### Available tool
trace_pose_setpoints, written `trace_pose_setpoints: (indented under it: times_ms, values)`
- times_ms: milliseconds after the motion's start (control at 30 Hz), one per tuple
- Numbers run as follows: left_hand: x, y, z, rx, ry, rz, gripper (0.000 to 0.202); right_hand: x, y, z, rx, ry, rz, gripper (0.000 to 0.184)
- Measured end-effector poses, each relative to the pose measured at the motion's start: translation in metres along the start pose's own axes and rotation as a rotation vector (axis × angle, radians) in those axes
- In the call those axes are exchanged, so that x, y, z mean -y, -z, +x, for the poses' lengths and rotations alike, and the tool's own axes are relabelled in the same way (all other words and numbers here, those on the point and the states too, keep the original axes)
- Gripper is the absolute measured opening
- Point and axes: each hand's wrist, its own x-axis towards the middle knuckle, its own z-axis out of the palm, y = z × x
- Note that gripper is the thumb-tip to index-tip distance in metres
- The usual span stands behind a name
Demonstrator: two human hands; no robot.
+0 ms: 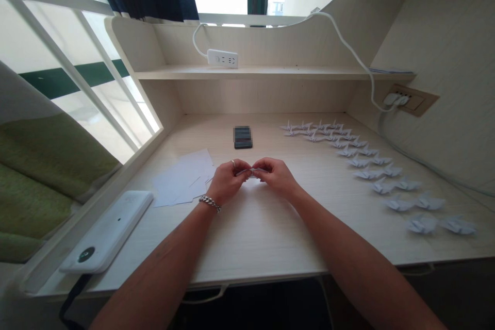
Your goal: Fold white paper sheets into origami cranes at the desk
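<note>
Desk (266, 237) with paper cranes (371, 165) in rows at right, loose white sheets (181, 178) at left, phone (243, 137) farther back. Left hand (228, 181) and right hand (275, 176) meet above desk, fingertips (258, 166) pinching small folded white paper (246, 172) between them.

Left hand (228, 181): one thin ring (232, 163) on a finger, pale metal, narrow band, looks plain at this resolution. Left wrist: chunky silver-coloured curb-chain bracelet (210, 204), large interlocking links, catching the light, sitting slightly loose. Left forearm (162, 258): bare down to the lower frame edge, one faint dark mark partway along, too small to read. Right hand (276, 176) and right forearm (348, 252): likewise bare, skin only.
</note>
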Motion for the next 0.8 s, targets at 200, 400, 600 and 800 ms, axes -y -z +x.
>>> trace_pose_setpoints:
  times_ms: [200,400,600,800]
  values:
    - [0.000,0.001,0.000,0.018,-0.004,0.006,0.018,0.001,0.000,-0.001,0.065,-0.037,0.020,0.018]
    - [-0.005,0.002,-0.001,0.051,0.050,-0.108,0.018,0.007,0.000,-0.004,0.031,-0.125,0.244,0.020]
    - [-0.013,0.002,-0.002,0.021,0.082,-0.207,0.016,0.016,0.000,-0.005,0.005,-0.201,0.395,0.018]
    - [-0.017,0.004,-0.003,0.023,0.080,-0.202,0.013,0.016,0.001,-0.006,0.027,-0.206,0.443,0.020]
